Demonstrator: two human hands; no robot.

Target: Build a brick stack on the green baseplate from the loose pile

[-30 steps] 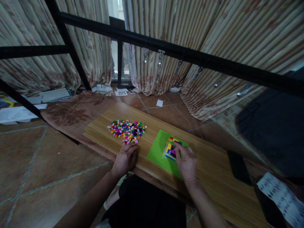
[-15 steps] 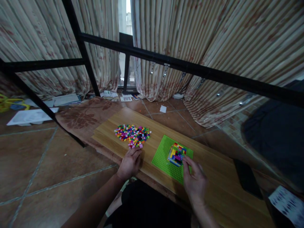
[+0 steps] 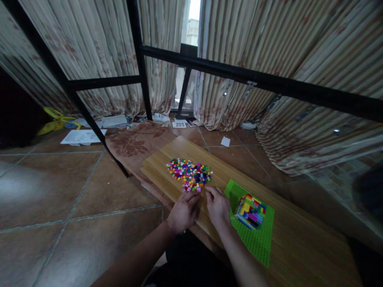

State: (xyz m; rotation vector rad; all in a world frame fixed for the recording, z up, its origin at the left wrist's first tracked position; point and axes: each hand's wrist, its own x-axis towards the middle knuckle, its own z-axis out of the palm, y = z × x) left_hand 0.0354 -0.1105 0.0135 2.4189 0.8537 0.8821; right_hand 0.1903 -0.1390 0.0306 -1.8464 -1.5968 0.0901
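A spread of small, many-coloured bricks [image 3: 191,172] lies on the wooden board [image 3: 163,153]. My left hand [image 3: 184,209] rests at the near edge of the bricks, fingers curled together; whatever they may hold is hidden. Just to its right, my right hand [image 3: 218,205] has its thumb and fingers pinched near the pile's right side, and anything between them is too small to make out. On the green studded baseplate [image 3: 263,247], right of my right hand, stands a low block of stacked coloured bricks [image 3: 250,210].
A black metal frame bar [image 3: 239,71] crosses above the board. A brown patterned cloth [image 3: 131,143] lies under and left of the board. On the tiled floor are a white tray [image 3: 82,136], a yellow object [image 3: 55,121] and a white paper [image 3: 225,141]. Striped curtains hang behind.
My right hand has left the stacked bricks on the green baseplate and moved left, beside my left hand near the loose bricks. The camera view has turned left.
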